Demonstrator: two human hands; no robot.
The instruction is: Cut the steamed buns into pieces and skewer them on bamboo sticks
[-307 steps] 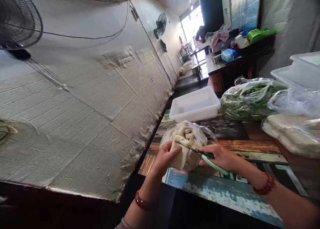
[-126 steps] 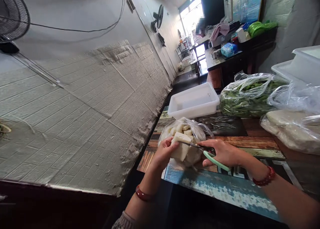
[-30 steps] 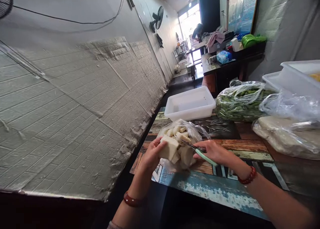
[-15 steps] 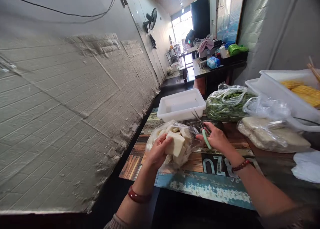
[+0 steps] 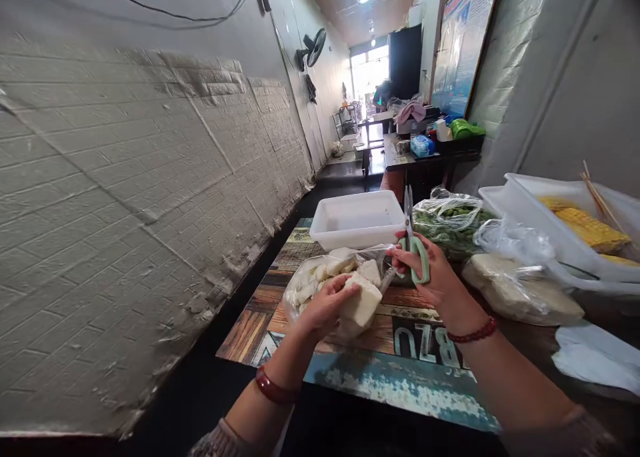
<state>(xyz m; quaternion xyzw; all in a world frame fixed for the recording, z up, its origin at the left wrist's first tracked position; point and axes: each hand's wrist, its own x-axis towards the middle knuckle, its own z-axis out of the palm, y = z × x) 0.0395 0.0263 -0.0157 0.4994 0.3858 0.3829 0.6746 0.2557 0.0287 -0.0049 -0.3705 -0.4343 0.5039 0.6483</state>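
Observation:
My left hand (image 5: 327,305) grips a pale, spongy block that looks like tofu (image 5: 364,304), thumb on top, at the right side of a clear plastic bag (image 5: 296,296). More white pieces (image 5: 320,270) fill the bag, which lies on the patterned table mat (image 5: 270,310). In my right hand (image 5: 431,270) are scissors (image 5: 421,260) with light green handles, their blades pointing up and away from me. The fingertips of that hand touch or pinch the bag's edge; which of the two I cannot tell.
Behind the bag stands a white plastic tub (image 5: 357,229). To the right lie a bag of green vegetables (image 5: 450,220), a bagged pale slab (image 5: 520,290), a bin (image 5: 615,280) with corn-yellow food and sticks, and white plastic (image 5: 600,360). A person (image 5: 383,96) stands far back.
The scissors have swung more upright in my right hand. My left hand has moved slightly right with the block, and the bag's contents show more. The camera view has tilted up.

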